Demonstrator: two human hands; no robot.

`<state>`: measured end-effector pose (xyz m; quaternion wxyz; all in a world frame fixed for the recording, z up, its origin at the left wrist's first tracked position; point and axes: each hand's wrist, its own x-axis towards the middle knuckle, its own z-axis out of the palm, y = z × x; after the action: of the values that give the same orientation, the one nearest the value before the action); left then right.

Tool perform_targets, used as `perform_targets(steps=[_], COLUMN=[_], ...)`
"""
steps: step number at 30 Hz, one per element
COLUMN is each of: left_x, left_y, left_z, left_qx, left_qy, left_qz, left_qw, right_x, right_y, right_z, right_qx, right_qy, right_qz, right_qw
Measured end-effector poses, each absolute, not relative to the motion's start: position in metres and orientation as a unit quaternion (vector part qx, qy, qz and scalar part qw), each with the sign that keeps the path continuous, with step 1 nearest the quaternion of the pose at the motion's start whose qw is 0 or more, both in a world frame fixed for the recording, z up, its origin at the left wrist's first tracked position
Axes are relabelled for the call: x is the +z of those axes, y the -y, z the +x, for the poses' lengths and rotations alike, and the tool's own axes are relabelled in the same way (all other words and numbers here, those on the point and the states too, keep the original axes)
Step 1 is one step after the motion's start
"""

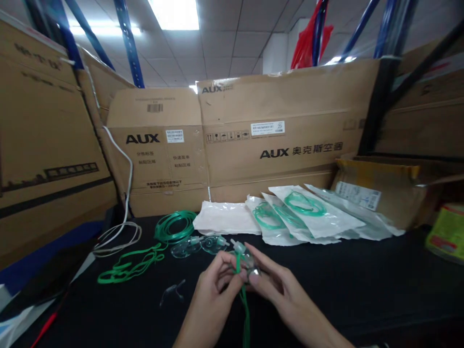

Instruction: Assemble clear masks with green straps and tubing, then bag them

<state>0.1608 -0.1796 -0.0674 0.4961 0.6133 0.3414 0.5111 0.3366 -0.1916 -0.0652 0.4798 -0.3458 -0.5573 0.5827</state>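
Near the front of the black table, both hands are closed around a clear plastic oxygen mask (pixel 247 261). My left hand (pixel 224 279) pinches a green elastic strap (pixel 245 309) at the mask's side, and the strap's loose length hangs down between my wrists. My right hand (pixel 272 281) grips the mask's body from the right. A whitish connector tip points up and left from the mask. Fingers hide much of the mask and the spot where strap and mask meet. Just beyond my hands lie more clear masks (pixel 213 244).
Coiled green tubing (pixel 176 226) and green straps (pixel 130 266) lie to the left, with a small clear plastic piece (pixel 172 293) nearer. Behind are white pouches (pixel 228 217) and packed pouches with green tubing (pixel 308 212). Cardboard panels (pixel 282 111) wall the back; an opened carton (pixel 377 188) stands right.
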Motion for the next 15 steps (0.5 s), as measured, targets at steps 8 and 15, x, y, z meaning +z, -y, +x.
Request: perform_targets(steps=[8,15], left_x=[-0.077,-0.099], left_y=[0.174,0.168], left_z=[0.166,0.164], left_qx=[0.418,0.481], left_qy=[-0.342,-0.312], left_qz=[0.785,0.707], left_qw=[0.303,0.413], right_x=[-0.093,-0.105], right_y=[0.177,0.171], right_z=[0.323,0.322], right_qx=[0.636,0.644], right_qy=[0.461,0.418], right_qz=[-0.297,-0.322], right_qw=[0.543,0.554])
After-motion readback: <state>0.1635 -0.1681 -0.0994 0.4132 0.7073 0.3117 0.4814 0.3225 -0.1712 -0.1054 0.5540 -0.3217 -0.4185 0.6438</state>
